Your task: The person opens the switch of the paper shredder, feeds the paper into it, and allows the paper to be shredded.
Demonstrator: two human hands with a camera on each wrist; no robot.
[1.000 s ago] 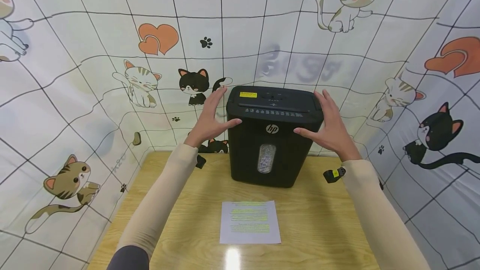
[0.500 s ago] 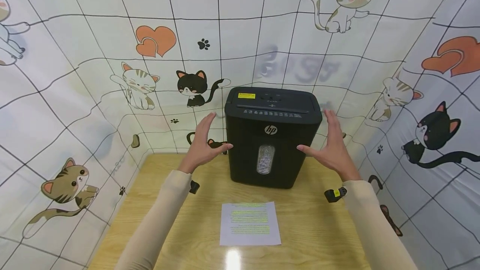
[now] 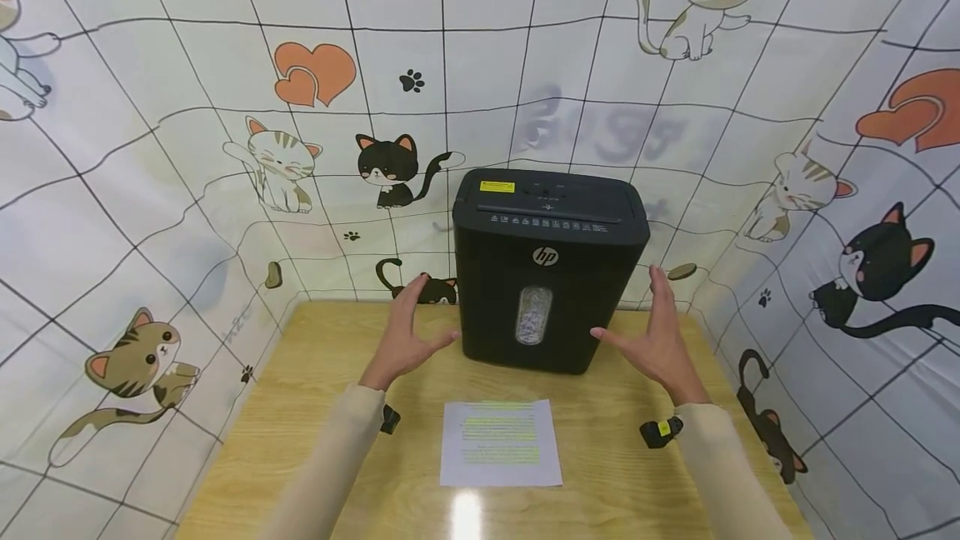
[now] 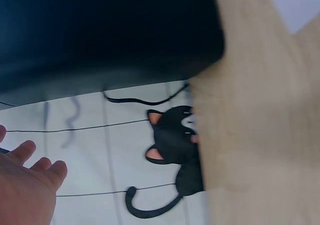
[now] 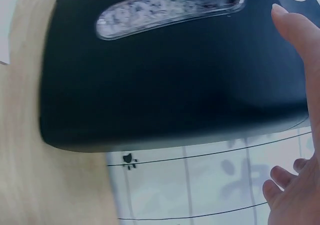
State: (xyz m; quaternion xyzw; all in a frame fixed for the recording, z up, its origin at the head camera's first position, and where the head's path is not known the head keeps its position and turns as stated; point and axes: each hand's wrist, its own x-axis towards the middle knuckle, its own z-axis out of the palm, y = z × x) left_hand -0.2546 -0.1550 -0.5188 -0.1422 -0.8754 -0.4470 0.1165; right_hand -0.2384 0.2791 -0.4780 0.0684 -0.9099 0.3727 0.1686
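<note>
A black paper shredder (image 3: 495, 290) with an HP logo stands upright at the back of the table. Paper shreds show through its clear front window (image 3: 534, 317). To its left is my left hand (image 3: 401, 344), fingers extended and thumb spread, holding nothing. My right hand (image 3: 654, 344) is spread in the same way at the shredder's right side, its thumb in front of the casing. In the right wrist view, the right hand's fingers (image 5: 280, 182) lie beside the casing; whether either hand touches it I cannot tell. A printed sheet of paper (image 3: 500, 444) with yellow highlighting lies in front of the shredder.
The wooden table (image 3: 315, 415) ends at a white curtain (image 3: 480, 65) printed with a grid and cartoon cats, which surrounds it at the back and both sides. A small dark camera (image 3: 660, 432) sits at the right wrist.
Both hands have moved down from the shredder's upper sides to beside its lower half, fingers still spread. The shredder and the sheet have stayed in place.
</note>
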